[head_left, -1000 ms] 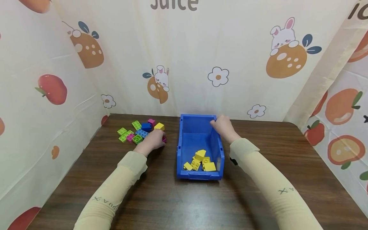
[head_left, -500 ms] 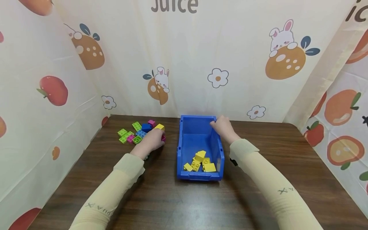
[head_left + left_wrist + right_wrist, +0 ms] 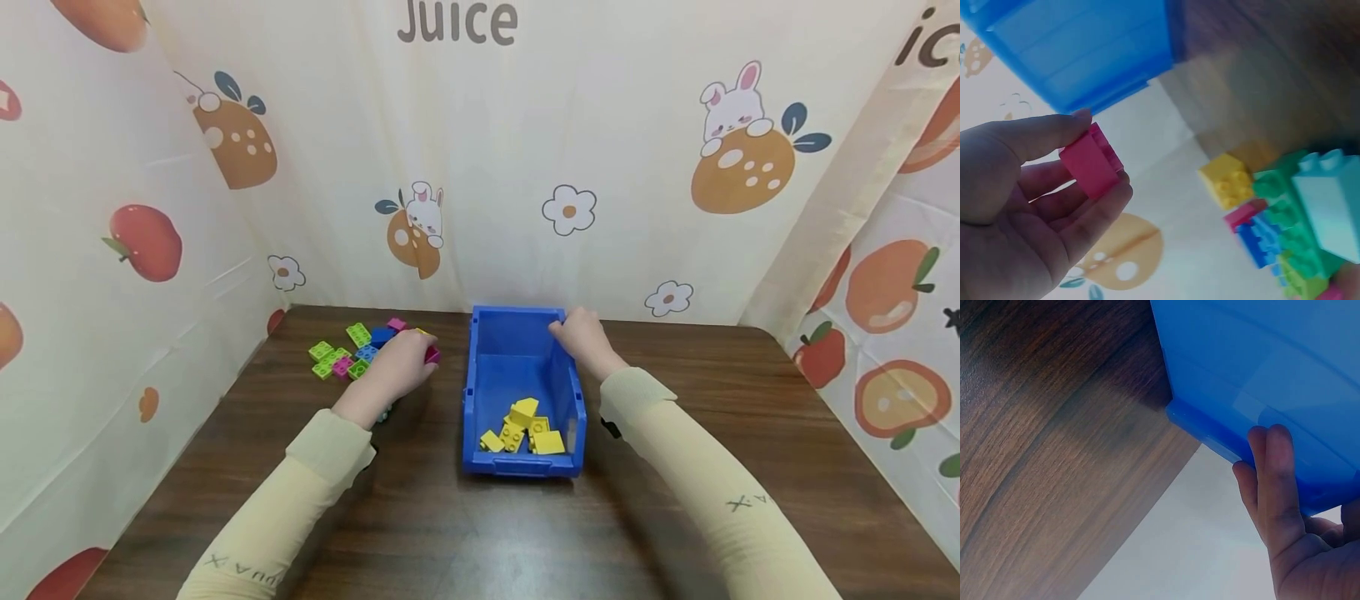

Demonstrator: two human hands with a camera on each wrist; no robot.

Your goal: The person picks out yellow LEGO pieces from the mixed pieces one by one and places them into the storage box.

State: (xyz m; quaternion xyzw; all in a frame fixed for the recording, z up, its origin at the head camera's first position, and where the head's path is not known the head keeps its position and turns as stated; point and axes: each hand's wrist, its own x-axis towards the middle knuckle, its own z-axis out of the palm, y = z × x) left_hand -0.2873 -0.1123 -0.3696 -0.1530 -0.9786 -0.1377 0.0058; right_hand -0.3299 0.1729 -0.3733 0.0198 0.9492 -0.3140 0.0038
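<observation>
My left hand [image 3: 399,365] pinches a pink toy brick [image 3: 1092,165] between thumb and fingers, above the table beside the brick pile. My right hand [image 3: 588,337] grips the rear right rim of a blue storage bin [image 3: 522,467]; in the right wrist view its fingers [image 3: 1280,453] lie along the bin's wall. Several yellow bricks [image 3: 523,410] lie at the front of the bin's floor. Left of it, partly behind my left hand, are loose green bricks [image 3: 322,360], blue bricks and pink ones. A yellow brick [image 3: 1227,181] on the table shows in the left wrist view.
A pale teal brick [image 3: 1329,203] stands close to the left wrist camera, beside a green brick [image 3: 1291,212]. The dark wooden table [image 3: 480,542] ends at a printed curtain [image 3: 487,150] at the back, with more curtain on both sides.
My left hand has risen slightly with the pink brick, now covering most of the yellow brick behind it. My right hand stays on the bin's rim. The head view has tilted up a little.
</observation>
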